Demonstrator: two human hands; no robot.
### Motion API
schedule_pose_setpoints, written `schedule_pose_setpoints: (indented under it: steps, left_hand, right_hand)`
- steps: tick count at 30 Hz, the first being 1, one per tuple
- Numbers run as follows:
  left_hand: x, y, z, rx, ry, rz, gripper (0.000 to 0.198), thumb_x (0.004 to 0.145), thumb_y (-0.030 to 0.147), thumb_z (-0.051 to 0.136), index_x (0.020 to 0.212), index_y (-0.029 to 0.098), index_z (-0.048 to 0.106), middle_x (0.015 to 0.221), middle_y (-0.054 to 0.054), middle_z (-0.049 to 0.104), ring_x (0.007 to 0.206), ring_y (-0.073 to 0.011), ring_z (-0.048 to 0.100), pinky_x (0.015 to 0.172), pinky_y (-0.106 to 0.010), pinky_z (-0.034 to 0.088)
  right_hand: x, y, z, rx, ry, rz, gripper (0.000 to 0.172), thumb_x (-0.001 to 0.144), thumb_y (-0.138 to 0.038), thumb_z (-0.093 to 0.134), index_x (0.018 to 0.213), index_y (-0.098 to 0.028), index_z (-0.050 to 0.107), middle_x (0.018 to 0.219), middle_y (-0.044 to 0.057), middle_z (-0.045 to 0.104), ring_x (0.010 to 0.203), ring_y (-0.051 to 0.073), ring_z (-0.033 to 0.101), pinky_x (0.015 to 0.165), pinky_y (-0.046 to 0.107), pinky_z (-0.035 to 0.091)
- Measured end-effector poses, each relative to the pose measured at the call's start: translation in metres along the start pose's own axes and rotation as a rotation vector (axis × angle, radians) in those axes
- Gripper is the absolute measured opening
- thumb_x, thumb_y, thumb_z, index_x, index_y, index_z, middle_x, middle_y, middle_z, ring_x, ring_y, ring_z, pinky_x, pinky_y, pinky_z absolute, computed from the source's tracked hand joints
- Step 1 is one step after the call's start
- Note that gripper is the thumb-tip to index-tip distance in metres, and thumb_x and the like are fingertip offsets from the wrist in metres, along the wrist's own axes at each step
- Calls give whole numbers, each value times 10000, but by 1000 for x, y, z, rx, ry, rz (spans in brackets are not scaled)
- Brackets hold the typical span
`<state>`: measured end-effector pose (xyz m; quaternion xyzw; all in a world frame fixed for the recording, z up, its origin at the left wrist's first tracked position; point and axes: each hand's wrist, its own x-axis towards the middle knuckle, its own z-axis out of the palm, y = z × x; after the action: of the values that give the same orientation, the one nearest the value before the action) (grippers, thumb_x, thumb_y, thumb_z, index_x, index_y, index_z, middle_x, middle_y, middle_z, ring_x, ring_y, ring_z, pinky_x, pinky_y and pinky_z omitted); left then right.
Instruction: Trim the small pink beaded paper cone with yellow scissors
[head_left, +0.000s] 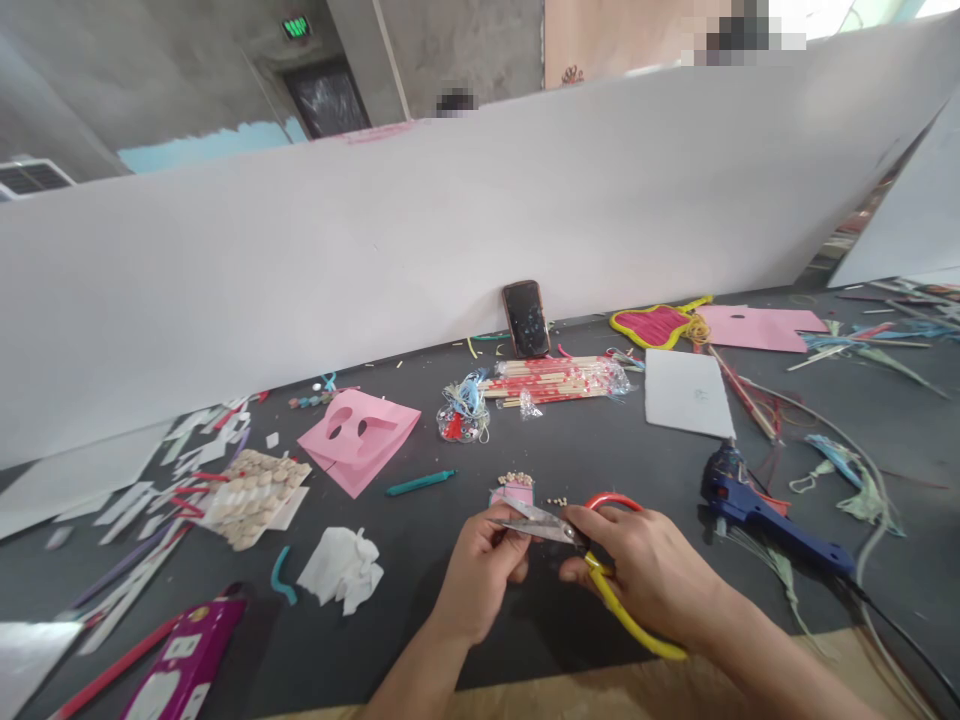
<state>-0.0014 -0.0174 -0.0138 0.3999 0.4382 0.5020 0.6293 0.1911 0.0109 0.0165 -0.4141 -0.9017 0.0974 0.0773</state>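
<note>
The right hand point(656, 565) holds the scissors point(559, 530), with its fingers wrapped in the red and yellow handles. The scissors lie long ways from that hand over to the left, with their tips a bit farther away from the person, and the two blades are a little apart. The left hand point(478, 575) is right by the tips, with its thumb and finger pinched together under the blades, but one cannot tell if it has a tiny thing in it. So the blades point at the left fingers, and the right hand is the one by the handles. Just past the blades is a small pink piece point(517, 492) on the table point(600, 440), with little beads point(516, 479) at its far edge. These are the closest things in the way, along with the left fingers. Off to the left are a blue-green stick point(420, 483) and a crumpled white tissue point(341, 568). Farther back lie the red and white sticks point(551, 380), with a phone point(526, 318) leaning on the white wall point(420, 240) behind them. A blue glue gun point(784, 522) is to the right, apart from the right hand
</note>
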Motion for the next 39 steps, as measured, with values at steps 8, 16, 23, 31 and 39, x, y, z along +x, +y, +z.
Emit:
schedule_pose_setpoints:
  steps: [8,16,23,31,39]
  left_hand:
    - [0,4,-1,103,26,6,309,799,422,610,730,121,631,519,60,362,454,-55,296,453,-208,216]
    - [1,6,-4,28,4,-50,283,777,377,643,667,122,589,494,67,351,434,-44,262,442,-213,169]
    - [1,6,-7,12,-10,-83,292,778,378,640,672,108,606,493,60,364,422,-36,254,443,-224,150]
    - [5,16,-11,242,21,-14,284,828,397,564,746,127,600,549,59,353,451,-50,273,435,-200,200]
    - [13,19,-28,576,340,281,232,854,362,525,885,175,660,871,-51,623,721,-145,556,633,-235,432]
  right_hand:
    - [4,-1,-3,45,33,-43,676,745,-708,499,1183,-195,538,855,90,668,750,238,627,586,297,414]
    - [3,-3,5,41,22,-15,448,885,-551,420,1151,-209,534,811,60,673,707,220,638,569,290,398]
    - [2,-3,2,48,-65,-15,318,916,-473,399,1048,-219,538,766,34,675,684,212,641,525,271,362]
    - [8,9,10,16,74,87,432,864,-537,472,1174,-240,521,843,36,698,718,197,656,542,258,399]
    - [13,58,15,-19,219,428,463,815,-395,540,1237,-216,477,834,25,690,723,211,663,551,284,451]
